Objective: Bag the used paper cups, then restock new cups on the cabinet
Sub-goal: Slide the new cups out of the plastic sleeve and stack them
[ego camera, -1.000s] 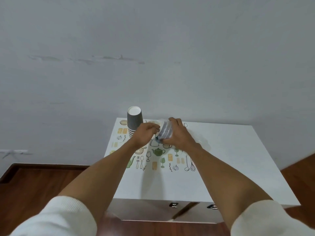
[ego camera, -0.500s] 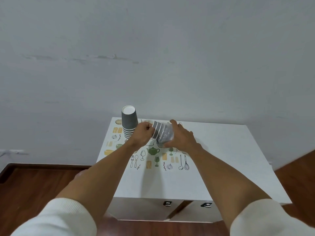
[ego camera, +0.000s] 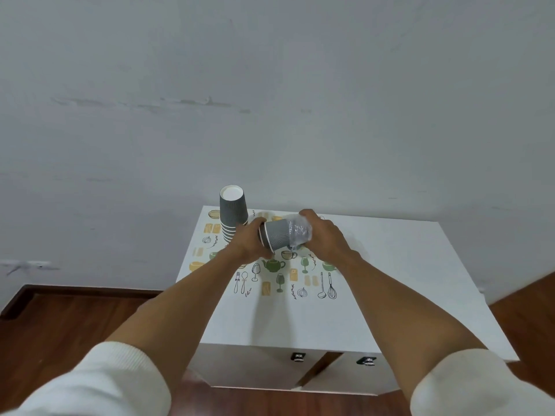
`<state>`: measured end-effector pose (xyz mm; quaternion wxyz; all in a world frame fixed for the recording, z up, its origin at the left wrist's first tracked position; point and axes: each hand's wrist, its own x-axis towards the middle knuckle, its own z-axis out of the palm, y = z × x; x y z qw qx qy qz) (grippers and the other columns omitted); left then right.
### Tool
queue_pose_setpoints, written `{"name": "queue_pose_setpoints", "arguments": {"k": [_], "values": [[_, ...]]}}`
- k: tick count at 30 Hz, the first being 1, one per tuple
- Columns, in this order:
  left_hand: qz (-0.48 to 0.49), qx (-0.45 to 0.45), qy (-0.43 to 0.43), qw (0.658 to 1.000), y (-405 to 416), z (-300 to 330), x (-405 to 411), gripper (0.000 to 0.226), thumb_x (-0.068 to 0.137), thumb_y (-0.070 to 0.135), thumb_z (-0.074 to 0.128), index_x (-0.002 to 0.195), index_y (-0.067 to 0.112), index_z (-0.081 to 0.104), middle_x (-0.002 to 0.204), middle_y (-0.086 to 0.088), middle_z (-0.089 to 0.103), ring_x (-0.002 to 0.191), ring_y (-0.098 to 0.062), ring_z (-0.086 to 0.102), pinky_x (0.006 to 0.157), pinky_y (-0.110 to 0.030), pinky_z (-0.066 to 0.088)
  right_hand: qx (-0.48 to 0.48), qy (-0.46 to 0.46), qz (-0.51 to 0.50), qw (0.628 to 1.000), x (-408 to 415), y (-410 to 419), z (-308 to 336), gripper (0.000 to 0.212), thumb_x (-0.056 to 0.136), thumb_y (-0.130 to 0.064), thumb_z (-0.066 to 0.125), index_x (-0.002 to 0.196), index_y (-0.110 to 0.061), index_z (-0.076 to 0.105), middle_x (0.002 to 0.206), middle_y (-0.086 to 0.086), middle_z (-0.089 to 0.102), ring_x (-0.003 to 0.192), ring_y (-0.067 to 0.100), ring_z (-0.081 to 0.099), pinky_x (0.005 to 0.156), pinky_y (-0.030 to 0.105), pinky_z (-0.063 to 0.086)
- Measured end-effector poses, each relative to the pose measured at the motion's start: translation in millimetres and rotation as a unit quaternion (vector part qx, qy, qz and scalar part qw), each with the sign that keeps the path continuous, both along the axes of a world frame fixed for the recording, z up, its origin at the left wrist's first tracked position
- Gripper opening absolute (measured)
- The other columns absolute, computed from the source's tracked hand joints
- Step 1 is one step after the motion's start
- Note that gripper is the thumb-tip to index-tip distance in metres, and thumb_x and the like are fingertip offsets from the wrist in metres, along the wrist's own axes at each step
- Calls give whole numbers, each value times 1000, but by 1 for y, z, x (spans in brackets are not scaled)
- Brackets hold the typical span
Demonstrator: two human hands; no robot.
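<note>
Ribbed grey cups point(ego camera: 277, 235) (crinkly plastic wrap point(ego camera: 298, 232)), both hands point(ego camera: 249, 246) gripping

**One head-worn view, looking forward and down**

There is a single camera, worn on the person's head, so no second view shares the scene. It faces forward and tilts down over both outstretched forearms toward the white cabinet point(ego camera: 390, 265), whose top acts as the worktop and sits in the lower middle of the frame. The wide-angle lens bends the straight edges and takes in a great deal: the pale wall point(ego camera: 270, 85) fills the upper half, the wooden floor point(ego camera: 60, 325) shows at both lower sides, and the white sleeves point(ego camera: 99, 382) crowd the bottom corners, nearest the lens. The hands meet near the centre, at arm's reach above the cabinet's far part.
</note>
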<state>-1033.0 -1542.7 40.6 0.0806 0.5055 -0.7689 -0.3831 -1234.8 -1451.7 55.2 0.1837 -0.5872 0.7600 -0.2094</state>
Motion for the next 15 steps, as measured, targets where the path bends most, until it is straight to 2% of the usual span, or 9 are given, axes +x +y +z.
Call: {"name": "queue_pose_setpoints", "arguments": {"k": [3, 5, 6, 7, 9, 12, 15], "values": [[32, -68, -35, 997, 6, -2, 5, 88, 61, 28, 94, 138, 29, 51, 133, -11, 35, 107, -35, 58, 89, -48, 59, -13, 5, -1, 1000, 5, -2, 5, 63, 82, -25, 75, 135, -34, 42, 103, 8, 69, 89, 33, 65, 78, 44, 56], [-3, -159, -85, 983, 8, -2, 12, 82, 60, 47, 90, 132, 29, 56, 131, -3, 46, 113, -28, 57, 90, -46, 55, -16, 9, -4, 1000, 4, -2, 7, 67, 81, -25, 77, 138, -33, 42, 105, 8, 68, 88, 33, 65, 77, 43, 57], [-20, -177, -91, 980, 8, -1, 15, 79, 60, 54, 87, 129, 29, 57, 124, 2, 56, 111, -24, 60, 88, -43, 54, -16, 12, -10, 1000, 4, -1, 8, 69, 81, -26, 77, 139, -34, 40, 106, 8, 68, 86, 32, 65, 75, 43, 57], [-25, -167, -84, 982, 9, 0, 18, 75, 59, 59, 84, 123, 30, 59, 113, 8, 64, 103, -20, 64, 83, -40, 56, -20, 17, -16, 1000, 4, 0, 8, 71, 81, -28, 78, 141, -34, 39, 107, 7, 68, 86, 32, 65, 75, 42, 56], [-18, -123, -59, 991, 13, 3, 20, 66, 57, 67, 80, 109, 31, 61, 93, 13, 69, 84, -14, 67, 73, -38, 59, -20, 28, -35, 999, 1, 1, 9, 73, 82, -32, 77, 143, -32, 37, 113, 5, 67, 95, 33, 64, 79, 41, 53], [8, -100, -29, 994, 19, 6, 22, 62, 55, 75, 75, 98, 33, 61, 84, 13, 69, 75, -12, 68, 67, -38, 61, -5, 34, -49, 998, -1, 2, 6, 73, 82, -36, 75, 143, -30, 36, 122, 7, 66, 106, 35, 63, 83, 41, 48], [40, -94, -7, 995, 22, 8, 28, 55, 57, 72, 75, 93, 32, 61, 79, 13, 72, 70, -11, 70, 66, -36, 61, -2, 32, -58, 998, 0, 2, 5, 72, 82, -38, 75, 142, -30, 37, 122, 7, 66, 104, 35, 64, 81, 39, 47]]}}
